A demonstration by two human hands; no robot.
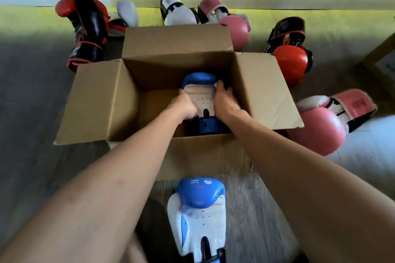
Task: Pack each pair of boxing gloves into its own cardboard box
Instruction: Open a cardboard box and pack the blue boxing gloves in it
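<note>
Head view, mid-frame: I see a blue and white glove [199, 96] lying inside the open box [96, 100], blue padded end toward the far wall, dark blue cuff toward me. Its white palm faces up, with small vent holes and a black slit near the cuff. My left hand [185, 105] presses on its left edge, fingers curled onto the white panel. My right hand [224, 102] wraps its right edge, fingers over the top corner by the blue padding. Both grips are clamped on this glove. The box stands on the grey wood floor [32, 166] with all four flaps spread outward; I see nothing else inside, though my arms hide part of the interior.

At bottom centre, just outside the near flap, the matching second blue glove [199, 209] lies on the floor, blue end touching or almost touching the flap, white palm up, cuff cut by the frame edge.

Upper left, a black and red glove [87, 28] lies beyond the box. Upper centre sits a white glove [177, 14], and beside it a pink glove [233, 25]. Right of the box sits a red and black glove [291, 60], and lower right another pink glove [320, 128]. At the right edge, part of another box [382, 60] shows.
</note>
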